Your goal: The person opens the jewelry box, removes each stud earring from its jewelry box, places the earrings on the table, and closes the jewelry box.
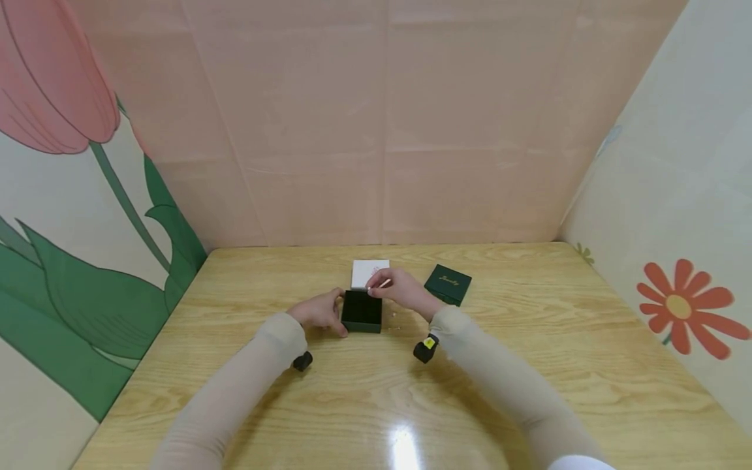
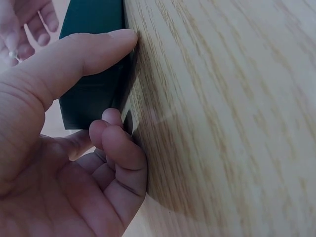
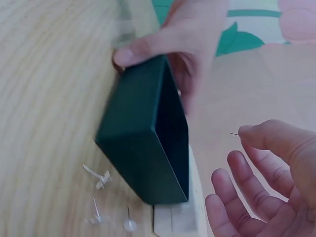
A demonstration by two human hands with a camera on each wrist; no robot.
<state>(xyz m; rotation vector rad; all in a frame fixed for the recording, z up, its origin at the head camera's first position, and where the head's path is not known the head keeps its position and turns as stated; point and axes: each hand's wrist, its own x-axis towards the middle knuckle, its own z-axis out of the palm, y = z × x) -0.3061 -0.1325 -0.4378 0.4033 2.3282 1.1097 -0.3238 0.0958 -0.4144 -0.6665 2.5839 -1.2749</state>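
An open dark green jewelry box (image 1: 362,325) stands on the table, its black inside facing up. My left hand (image 1: 320,309) grips its left side; in the left wrist view the thumb lies along the box wall (image 2: 91,101) and the other fingers curl beside it. Above the box's far right corner, my right hand (image 1: 405,292) pinches a small stud earring between thumb and forefinger. Its thin pin (image 3: 234,134) sticks out in the right wrist view, and a tiny white bead (image 2: 13,53) shows in the left wrist view. Several stud earrings (image 3: 130,225) lie right of the box.
A dark green lid (image 1: 448,283) with gold lettering lies at the back right. Directly behind the box is a white flat piece (image 1: 365,267) with a faint print, partly covered by my right hand. The wood-grain table (image 1: 352,405) ends at a pink wall (image 1: 382,163).
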